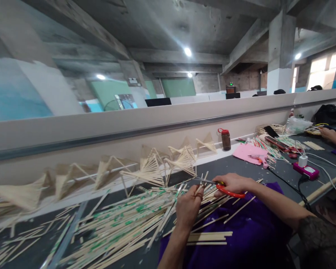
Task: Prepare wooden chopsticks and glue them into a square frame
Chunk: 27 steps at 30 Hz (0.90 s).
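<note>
Red-handled scissors (pixel 230 192) are gripped in my right hand (pixel 233 184), with their blades pointing left. My left hand (pixel 189 205) pinches short wooden sticks (pixel 204 178) that stand up from its fingers, and the blades cross them. Below and to the left of my hands lies a wide pile of loose sticks (pixel 123 220), some in clear wrappers with green print. Several cut sticks (pixel 210 237) rest on a purple cloth (pixel 240 228) just right of my left wrist.
Fan-shaped stick models (pixel 148 168) line the partition (pixel 128 140). Right of them are a red-lidded bottle (pixel 225 140), a glue gun (pixel 261 160) on pink paper (pixel 245 152) and a purple power strip (pixel 305 170) with cables. Another person's hand (pixel 329 133) shows at far right.
</note>
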Tool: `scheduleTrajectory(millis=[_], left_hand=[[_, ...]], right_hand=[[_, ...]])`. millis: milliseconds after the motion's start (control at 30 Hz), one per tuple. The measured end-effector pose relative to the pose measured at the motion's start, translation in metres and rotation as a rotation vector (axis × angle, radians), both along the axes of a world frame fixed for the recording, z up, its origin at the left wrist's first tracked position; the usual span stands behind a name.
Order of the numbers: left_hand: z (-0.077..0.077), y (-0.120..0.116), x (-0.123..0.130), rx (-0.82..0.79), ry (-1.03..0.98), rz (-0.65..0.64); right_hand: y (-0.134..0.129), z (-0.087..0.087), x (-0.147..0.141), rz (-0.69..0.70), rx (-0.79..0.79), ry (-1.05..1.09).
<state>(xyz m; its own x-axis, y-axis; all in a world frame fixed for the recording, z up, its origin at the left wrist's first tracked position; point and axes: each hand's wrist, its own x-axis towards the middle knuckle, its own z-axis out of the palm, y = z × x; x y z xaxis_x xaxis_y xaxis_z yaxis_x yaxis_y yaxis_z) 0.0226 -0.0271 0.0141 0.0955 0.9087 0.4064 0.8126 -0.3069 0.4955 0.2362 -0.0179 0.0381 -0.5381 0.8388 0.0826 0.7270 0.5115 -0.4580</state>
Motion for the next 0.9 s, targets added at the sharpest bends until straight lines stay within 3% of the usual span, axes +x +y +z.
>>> scheduleTrajectory(millis=[100, 267, 467, 633, 900], left_hand=[[0.001, 0.005, -0.006, 0.006, 0.013, 0.035], [0.0, 0.007, -0.006, 0.014, 0.136, 0.017], [-0.003, 0.001, 0.0, 0.012, 0.202, 0.02], [-0.006, -0.003, 0.005, 0.017, 0.164, 0.022], [-0.005, -0.007, 0.009, -0.004, 0.125, 0.034]], right_hand=[[0.006, -0.002, -0.006, 0.009, -0.017, 0.042], [0.008, -0.021, -0.002, 0.023, -0.004, 0.141], [0.002, -0.032, 0.003, -0.13, 0.005, 0.2], [0.005, -0.039, 0.003, -0.157, 0.025, 0.263], [0.003, -0.039, 0.005, -0.228, 0.004, 0.017]])
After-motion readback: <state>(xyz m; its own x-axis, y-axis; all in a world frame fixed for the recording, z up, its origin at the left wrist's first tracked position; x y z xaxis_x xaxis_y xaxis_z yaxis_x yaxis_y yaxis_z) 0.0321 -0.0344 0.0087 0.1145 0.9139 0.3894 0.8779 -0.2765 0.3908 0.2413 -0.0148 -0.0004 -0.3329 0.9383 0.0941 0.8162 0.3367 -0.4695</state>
